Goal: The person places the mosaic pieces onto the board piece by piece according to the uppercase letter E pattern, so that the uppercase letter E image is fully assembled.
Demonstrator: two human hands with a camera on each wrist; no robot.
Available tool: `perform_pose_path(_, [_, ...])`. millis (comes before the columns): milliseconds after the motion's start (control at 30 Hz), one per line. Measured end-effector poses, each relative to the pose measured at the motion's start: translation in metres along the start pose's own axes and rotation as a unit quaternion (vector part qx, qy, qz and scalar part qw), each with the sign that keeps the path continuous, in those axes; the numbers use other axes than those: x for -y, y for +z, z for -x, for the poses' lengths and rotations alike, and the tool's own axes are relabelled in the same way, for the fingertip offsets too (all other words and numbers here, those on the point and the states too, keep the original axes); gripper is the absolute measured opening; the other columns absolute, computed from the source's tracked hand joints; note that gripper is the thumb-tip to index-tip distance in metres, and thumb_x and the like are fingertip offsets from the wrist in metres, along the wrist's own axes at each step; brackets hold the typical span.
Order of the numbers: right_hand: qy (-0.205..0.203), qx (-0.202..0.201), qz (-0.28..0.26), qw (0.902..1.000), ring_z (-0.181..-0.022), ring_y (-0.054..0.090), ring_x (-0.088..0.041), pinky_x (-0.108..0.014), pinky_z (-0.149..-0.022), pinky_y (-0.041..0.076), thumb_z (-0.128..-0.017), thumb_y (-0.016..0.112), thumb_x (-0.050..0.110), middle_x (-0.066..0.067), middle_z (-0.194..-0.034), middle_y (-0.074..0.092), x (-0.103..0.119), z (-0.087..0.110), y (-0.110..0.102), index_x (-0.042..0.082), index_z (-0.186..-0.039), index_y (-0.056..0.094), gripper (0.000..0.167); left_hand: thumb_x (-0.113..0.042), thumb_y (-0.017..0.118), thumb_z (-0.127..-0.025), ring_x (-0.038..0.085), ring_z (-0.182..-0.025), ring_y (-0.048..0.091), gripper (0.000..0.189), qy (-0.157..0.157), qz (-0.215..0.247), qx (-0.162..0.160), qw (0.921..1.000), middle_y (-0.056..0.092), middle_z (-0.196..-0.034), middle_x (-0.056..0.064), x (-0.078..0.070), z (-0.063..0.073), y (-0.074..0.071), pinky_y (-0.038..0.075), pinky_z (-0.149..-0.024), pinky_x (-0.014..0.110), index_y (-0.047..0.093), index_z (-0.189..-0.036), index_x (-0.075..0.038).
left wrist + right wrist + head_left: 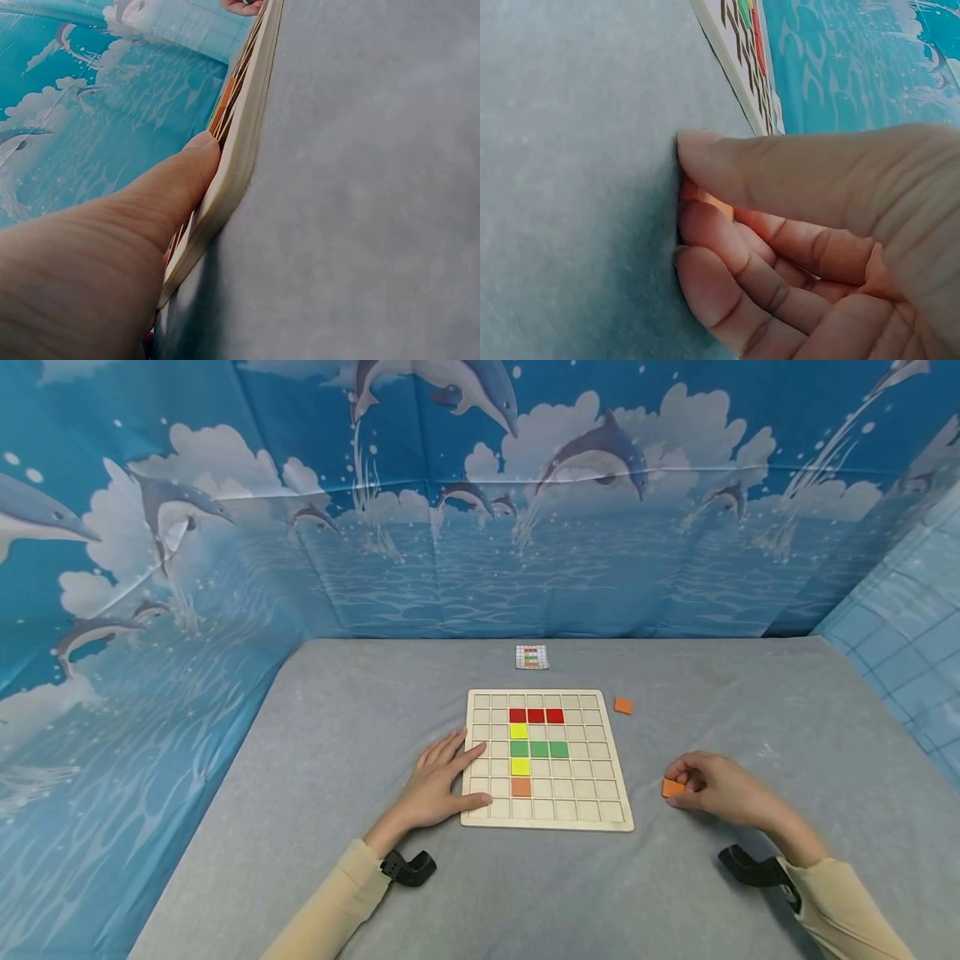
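A wooden grid board [577,787] lies on the table with coloured square tiles in some of its cells. Three red tiles [536,716] form a row near the top, with a yellow tile [519,731] below. Under these come three green tiles [539,749], another yellow tile [521,767] and one orange tile [521,787]. My left hand [435,785] rests on the board's left side with fingers spread, its thumb [184,169] on the near edge. Right of the board, my right hand [720,787] pinches an orange tile [672,788] between thumb and fingers, close over the table.
Another loose orange tile [623,705] lies just off the board's upper right corner. Beyond the far edge of the board is a small pattern card [532,657] with a coloured grid. A dolphin-print curtain [480,568] hangs behind the grey table [360,693].
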State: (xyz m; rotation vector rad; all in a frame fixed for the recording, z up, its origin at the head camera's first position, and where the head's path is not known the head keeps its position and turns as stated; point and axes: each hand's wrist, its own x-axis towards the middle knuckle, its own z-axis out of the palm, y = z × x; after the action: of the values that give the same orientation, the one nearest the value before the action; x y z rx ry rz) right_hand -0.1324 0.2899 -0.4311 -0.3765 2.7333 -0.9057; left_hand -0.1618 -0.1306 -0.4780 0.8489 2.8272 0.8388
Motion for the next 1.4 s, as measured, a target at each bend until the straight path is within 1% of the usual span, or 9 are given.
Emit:
perform_pose_path(233, [0.004,-0.011,0.014,0.9998,-0.063,0.047,-0.015,-0.027,-0.052,0.039,-0.077,0.077,0.006,0.0,-0.073,0.05,0.004,-0.001,0.005,0.008,-0.089,0.056,0.025,-0.057,0.062,-0.085,0.023,-0.143,0.006,0.079,0.001,0.003,-0.001,1.0,0.013,-0.157,0.009,-0.001,0.0,-0.001,0.006,-0.11,0.047,0.034,-0.149,-0.021])
perform_pose_path(333, [-0.01,-0.018,0.017,0.9996,-0.061,0.047,-0.013,-0.027,-0.051,0.038,-0.079,0.076,0.009,0.002,-0.071,0.051,0.005,0.0,0.008,0.01,-0.09,0.056,0.024,-0.058,0.061,-0.085,0.023,-0.143,0.006,0.079,-0.002,0.001,0.002,1.0,0.013,-0.157,0.008,-0.001,0.0,-0.001,0.006,-0.11,0.047,0.033,-0.15,-0.023])
perform_pose_path(533, [-0.045,-0.06,0.026,0.9969,-0.06,0.048,-0.008,-0.026,-0.052,0.04,-0.082,0.075,0.013,0.007,-0.073,0.055,0.009,-0.003,0.014,0.016,-0.088,0.06,0.017,-0.059,0.061,-0.084,0.023,-0.143,0.006,0.08,-0.003,-0.002,0.002,1.0,0.012,-0.157,0.007,-0.001,0.0,-0.001,0.006,-0.11,0.046,0.033,-0.15,-0.023])
perform_pose_path(633, [-0.056,-0.076,0.012,0.9954,-0.06,0.05,-0.007,-0.025,-0.052,0.041,-0.083,0.075,0.011,0.007,-0.074,0.057,0.012,-0.004,0.017,0.016,-0.088,0.063,0.014,-0.059,0.061,-0.084,0.023,-0.143,0.005,0.08,-0.003,-0.002,0.003,1.0,0.012,-0.157,0.006,-0.001,0.0,-0.001,0.006,-0.11,0.045,0.032,-0.15,-0.024])
perform_pose_path(800, [-0.063,-0.094,-0.035,0.993,-0.059,0.054,-0.01,-0.025,-0.051,0.044,-0.083,0.075,0.012,0.006,-0.073,0.059,0.02,-0.006,0.021,0.016,-0.091,0.068,0.011,-0.058,0.061,-0.085,0.023,-0.143,0.006,0.08,0.0,-0.001,0.003,1.0,0.012,-0.157,0.007,-0.001,0.0,0.0,0.006,-0.11,0.046,0.032,-0.15,-0.023])
perform_pose_path(933, [-0.07,-0.095,-0.073,0.9904,-0.063,0.056,-0.01,-0.025,-0.051,0.045,-0.084,0.074,0.014,0.005,-0.08,0.063,0.027,-0.01,0.027,0.017,-0.096,0.07,0.013,-0.058,0.062,-0.084,0.024,-0.143,0.006,0.08,0.003,0.002,0.001,1.0,0.012,-0.157,0.008,-0.001,0.0,-0.001,0.007,-0.11,0.047,0.033,-0.15,-0.022])
perform_pose_path(1067, [-0.092,-0.089,-0.089,0.9877,-0.067,0.056,-0.01,-0.025,-0.054,0.045,-0.083,0.074,0.01,0.003,-0.089,0.065,0.039,-0.014,0.033,0.01,-0.102,0.07,0.019,-0.057,0.062,-0.084,0.025,-0.143,0.007,0.079,0.004,0.006,-0.001,1.0,0.013,-0.157,0.009,-0.001,0.001,-0.001,0.007,-0.11,0.048,0.034,-0.149,-0.021])
perform_pose_path(1200, [-0.103,-0.085,-0.095,0.9865,-0.07,0.056,-0.01,-0.024,-0.059,0.047,-0.083,0.074,0.006,0.004,-0.085,0.063,0.053,-0.02,0.038,0.007,-0.102,0.067,0.02,-0.056,0.063,-0.084,0.025,-0.143,0.007,0.079,0.004,0.009,-0.001,1.0,0.013,-0.157,0.009,-0.001,0.001,-0.001,0.006,-0.11,0.048,0.034,-0.149,-0.021])
perform_pose_path(1400, [-0.128,-0.066,-0.103,0.9842,-0.068,0.056,-0.011,-0.025,-0.06,0.048,-0.082,0.075,0.008,0.006,-0.078,0.06,0.067,-0.033,0.045,0.013,-0.091,0.065,0.015,-0.056,0.063,-0.085,0.025,-0.143,0.007,0.078,0.002,0.009,-0.004,0.9999,0.014,-0.157,0.009,-0.002,0.001,-0.002,0.006,-0.11,0.048,0.035,-0.149,-0.021])
